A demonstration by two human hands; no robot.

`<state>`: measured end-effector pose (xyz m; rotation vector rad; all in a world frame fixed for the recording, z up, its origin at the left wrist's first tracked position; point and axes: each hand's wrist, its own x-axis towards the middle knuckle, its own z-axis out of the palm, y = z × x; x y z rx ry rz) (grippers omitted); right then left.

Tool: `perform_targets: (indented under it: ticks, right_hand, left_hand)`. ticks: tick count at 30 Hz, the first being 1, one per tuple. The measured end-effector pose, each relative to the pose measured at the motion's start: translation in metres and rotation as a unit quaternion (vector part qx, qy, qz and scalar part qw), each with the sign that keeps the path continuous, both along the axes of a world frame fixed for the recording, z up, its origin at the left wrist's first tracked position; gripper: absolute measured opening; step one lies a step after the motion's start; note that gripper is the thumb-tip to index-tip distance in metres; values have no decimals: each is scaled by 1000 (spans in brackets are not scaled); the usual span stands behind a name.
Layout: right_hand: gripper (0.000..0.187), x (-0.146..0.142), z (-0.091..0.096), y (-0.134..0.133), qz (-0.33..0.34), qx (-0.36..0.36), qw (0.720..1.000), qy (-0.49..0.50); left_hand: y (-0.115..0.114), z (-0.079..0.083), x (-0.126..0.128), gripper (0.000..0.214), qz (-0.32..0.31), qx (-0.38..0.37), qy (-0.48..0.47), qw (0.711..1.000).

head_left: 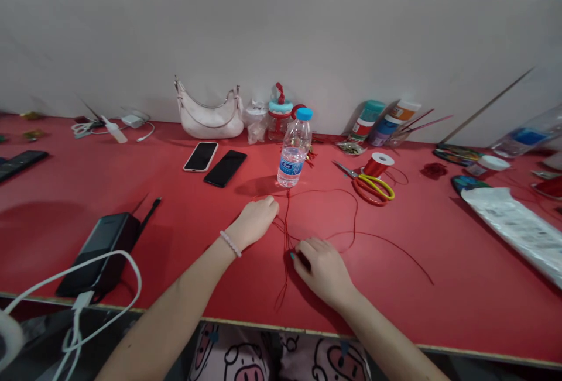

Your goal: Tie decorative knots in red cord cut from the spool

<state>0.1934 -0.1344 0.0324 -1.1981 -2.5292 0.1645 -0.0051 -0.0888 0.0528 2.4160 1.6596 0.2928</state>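
The red cord [286, 224] lies on the red table [175, 199], in the middle of the near part, and it runs from the base of the water bottle [291, 161] toward the near edge, between the two hands. The left hand [257, 217] has its fingers curled close together beside the cord; I cannot tell if a strand is pinched in them. The right hand [322, 267] keeps a narrow gap between thumb and fingers, close to the strands, and here also I cannot tell if it holds one. To work well, I think each strand should be kept separate, pulled evenly and gently, with the long loose ends on the right laid away from the crossing so they do not tangle. About writing: the bottle has a blue label with white lettering, too small for reading with certainty. The pale packet [513, 223] at right carries rows of print, also not readable.
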Motion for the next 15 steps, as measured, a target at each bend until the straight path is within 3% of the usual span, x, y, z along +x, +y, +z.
perform_targets:
  ticks: [2,4,5,7,9,10,11,12,14,15]
  right_hand:
    - [12,2,1,0,-1,3,1000,27]
    - [25,4,1,0,-2,16,997,70]
    - [32,6,1,0,-3,23,996,90]
    - [39,9,0,1,-7,31,993,117]
    - [41,10,-2,1,-11,27,992,126]
    - [41,10,-2,1,-11,23,992,127]
    - [41,10,-3,0,-12,21,992,125]
    - [41,10,-4,0,-15,21,992,121]
    - [44,10,-8,1,-35,27,993,108]
    - [47,10,-10,2,-50,29,993,99]
  left_hand:
    - [3,0,-7,17,26,12,-83,996]
    - [7,3,-21,10,87,28,-281,955]
    - [10,5,-30,8,126,36,-402,906]
    - [15,10,-54,6,220,78,-597,768]
    - [18,13,-79,10,303,154,-699,629]
    - [19,14,-91,10,340,199,-716,576]
    - [19,14,-100,8,362,228,-716,552]
    - [19,13,-106,7,376,252,-704,547]
    - [20,10,-110,13,379,278,-665,580]
    - [20,8,-106,17,368,277,-641,613]
